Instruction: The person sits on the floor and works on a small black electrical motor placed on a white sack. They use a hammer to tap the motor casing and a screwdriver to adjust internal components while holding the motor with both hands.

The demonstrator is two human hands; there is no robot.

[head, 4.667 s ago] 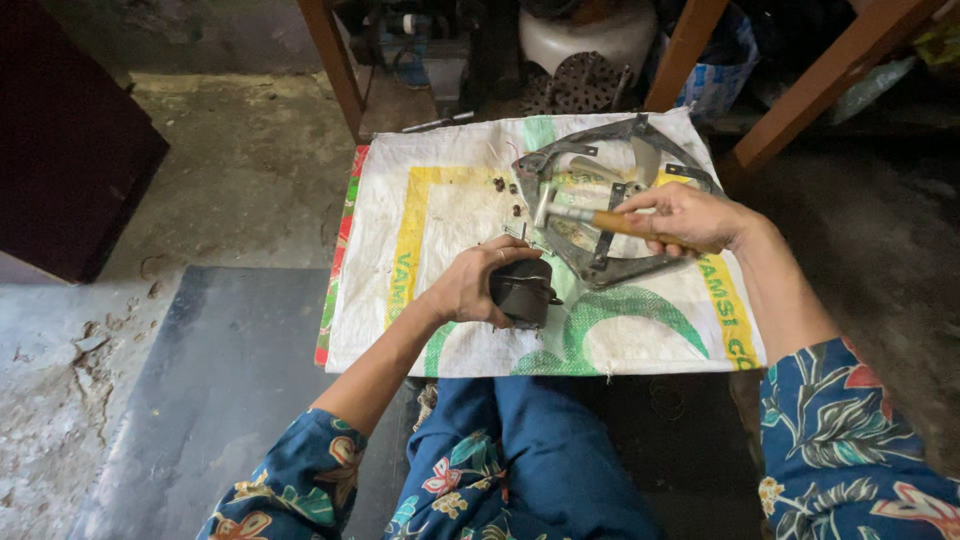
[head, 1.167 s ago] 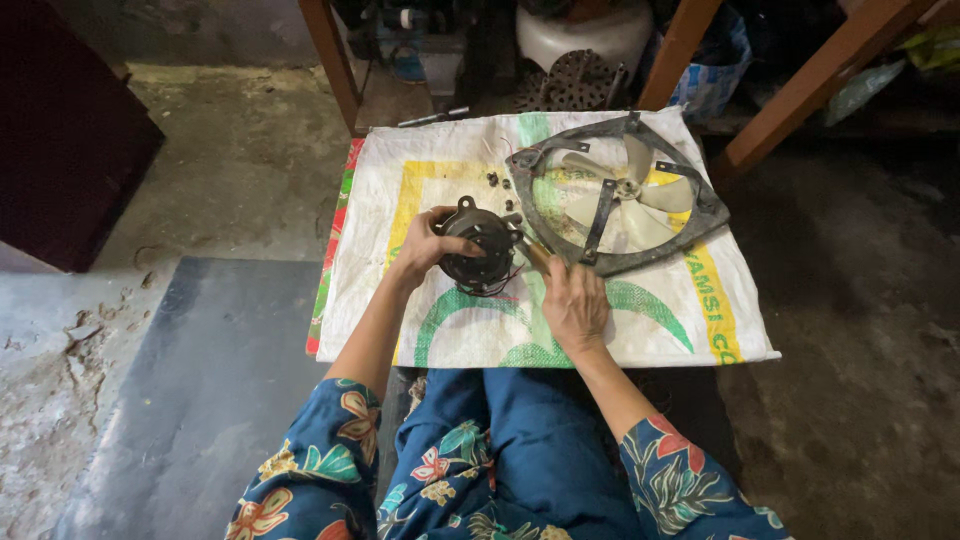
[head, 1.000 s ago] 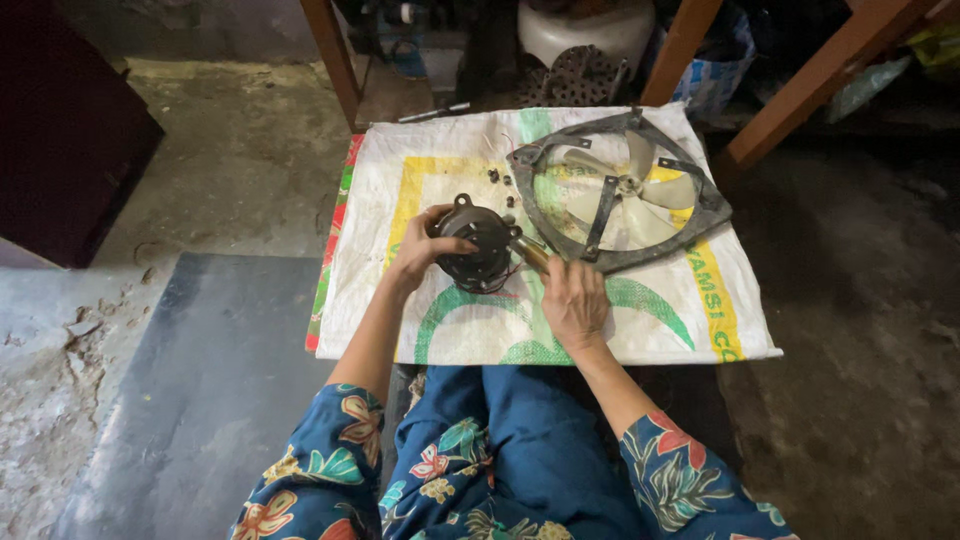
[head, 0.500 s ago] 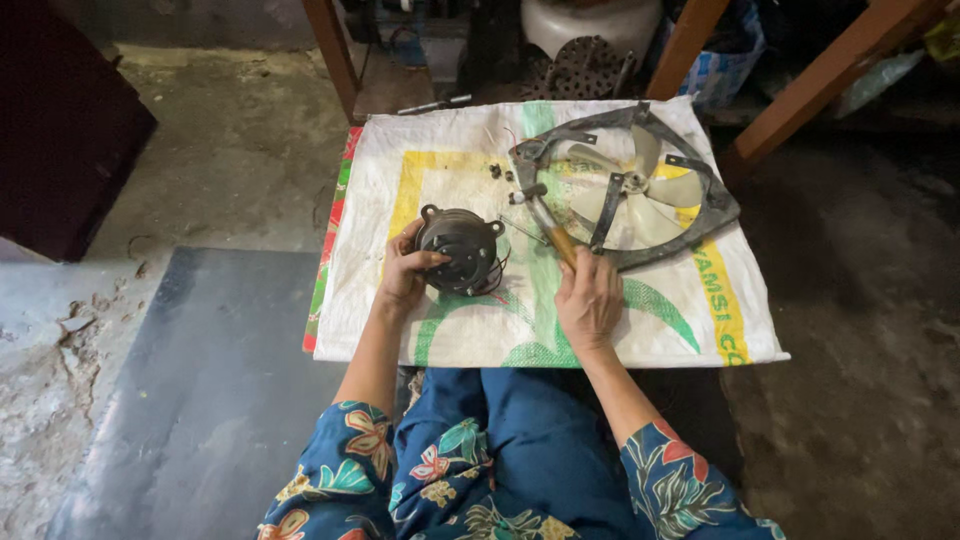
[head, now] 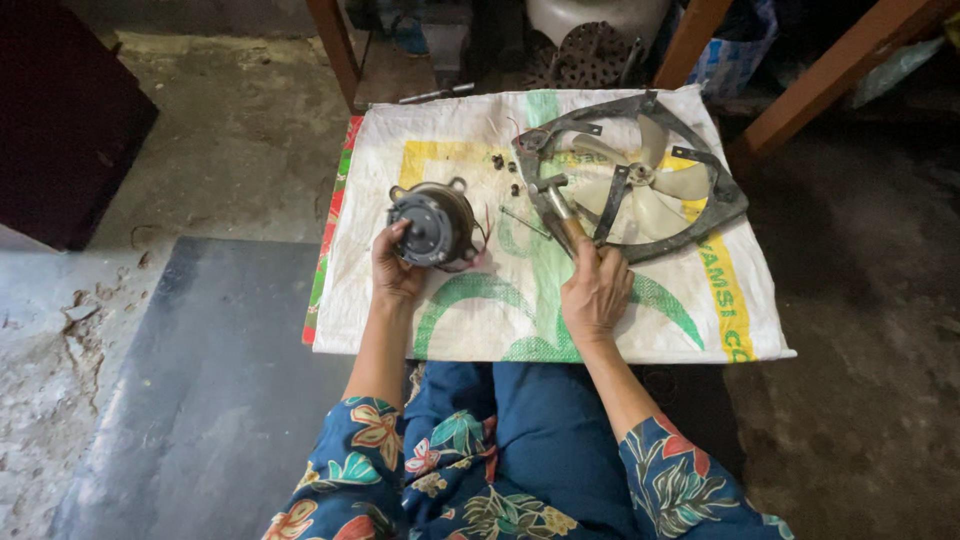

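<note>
A round dark fan motor (head: 433, 224) with mounting ears stands tilted on a white woven sack (head: 470, 320) spread on the floor. My left hand (head: 396, 274) grips the motor's near left side, thumb on its face. My right hand (head: 594, 292) is closed round the wooden handle of a small hammer (head: 555, 203), whose metal head points away from me beside the fan. A grey fan frame with pale blades (head: 632, 180) lies at the sack's far right, just past the hammer head.
Several small dark screws (head: 505, 172) and a thin metal rod (head: 522, 221) lie between motor and fan. Wooden legs (head: 336, 45) stand behind the sack, with a perforated metal disc (head: 588, 55) and a plastic bag (head: 730, 50). A dark slab (head: 200, 400) lies at left.
My right hand has taken up the hammer and brought it toward the motor. My left hand has shifted down the motor's side and turned its face up. The view tilted down slightly.
</note>
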